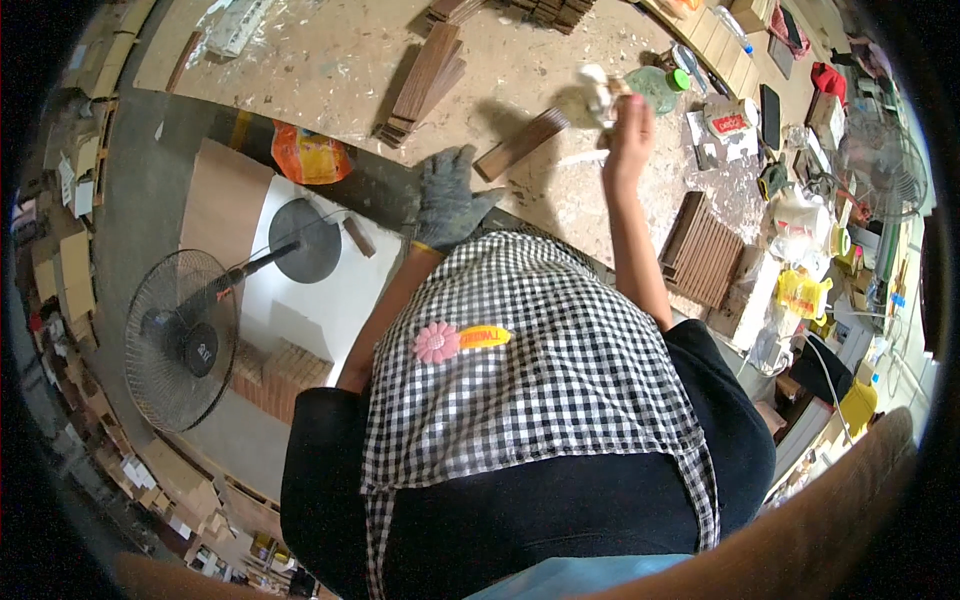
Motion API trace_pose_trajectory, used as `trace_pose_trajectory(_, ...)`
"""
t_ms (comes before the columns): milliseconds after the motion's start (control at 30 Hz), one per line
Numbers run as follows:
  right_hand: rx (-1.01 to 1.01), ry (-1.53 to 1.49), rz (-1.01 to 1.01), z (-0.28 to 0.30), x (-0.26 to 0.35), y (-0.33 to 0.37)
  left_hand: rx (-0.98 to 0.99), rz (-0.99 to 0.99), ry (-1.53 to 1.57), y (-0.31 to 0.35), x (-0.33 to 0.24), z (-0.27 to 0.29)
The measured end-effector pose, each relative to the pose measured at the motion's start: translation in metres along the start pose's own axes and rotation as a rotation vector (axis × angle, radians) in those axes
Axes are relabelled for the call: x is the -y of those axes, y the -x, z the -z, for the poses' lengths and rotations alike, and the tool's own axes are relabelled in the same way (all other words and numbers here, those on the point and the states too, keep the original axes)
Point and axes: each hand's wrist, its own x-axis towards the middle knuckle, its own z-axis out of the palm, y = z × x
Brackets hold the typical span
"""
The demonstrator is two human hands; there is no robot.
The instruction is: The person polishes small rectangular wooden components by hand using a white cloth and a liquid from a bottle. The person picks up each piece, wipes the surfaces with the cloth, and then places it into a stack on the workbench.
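My left hand (450, 200) wears a grey work glove and rests at the table's near edge, fingers stretched out, holding nothing. Just right of it lies a stack of brown wooden strips (522, 144), tilted on the tabletop. My bare right hand (630, 140) is farther out over the table, fingers curled and a little blurred. At its fingertips is a small white bottle-like thing (597, 92), smeared by motion, which it seems to grip. Close behind that hand stands a clear jar with a green lid (655, 88).
More wooden strips (425, 85) lie at the table's far middle, and a grooved stack (702, 248) sits right of my right forearm. A white tub (730, 118) and a phone (769, 115) are on the right. A standing fan (190, 340) is at left, below an orange bag (308, 153).
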Motion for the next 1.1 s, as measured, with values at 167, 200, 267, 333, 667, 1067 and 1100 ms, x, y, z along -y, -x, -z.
trace_pose_trajectory(167, -0.032, -0.049, -0.044, 0.013, -0.003, -0.026, 0.217, 0.026, -0.039, -0.064, 0.01, -0.002)
trace_pose_trajectory(200, -0.004, 0.034, -0.045, 0.006, -0.001, -0.022, -0.039, -0.029, 0.06, -0.061, 0.016, -0.008)
trace_pose_trajectory(267, 0.013, 0.188, 0.024, 0.006, -0.009, -0.019, -0.055, 0.054, 0.421, -0.054, 0.026, -0.017)
trace_pose_trajectory(333, 0.054, 0.245, 0.021, 0.004, -0.016, -0.022, 0.008, 0.309, 0.862, -0.049, 0.033, -0.021)
trace_pose_trajectory(667, 0.515, 1.055, 0.617, -0.027, -0.096, 0.005, 0.145, 0.454, 0.934, -0.056, 0.008, -0.029)
trace_pose_trajectory(1067, 0.286, 1.131, 0.529, 0.004, -0.096, -0.028, 0.137, 0.421, 1.131, -0.067, -0.014, -0.029)
trace_pose_trajectory(1100, 0.271, 1.134, 0.423, 0.008, -0.087, -0.042, 0.138, 0.424, 1.128, -0.065, -0.014, -0.027)
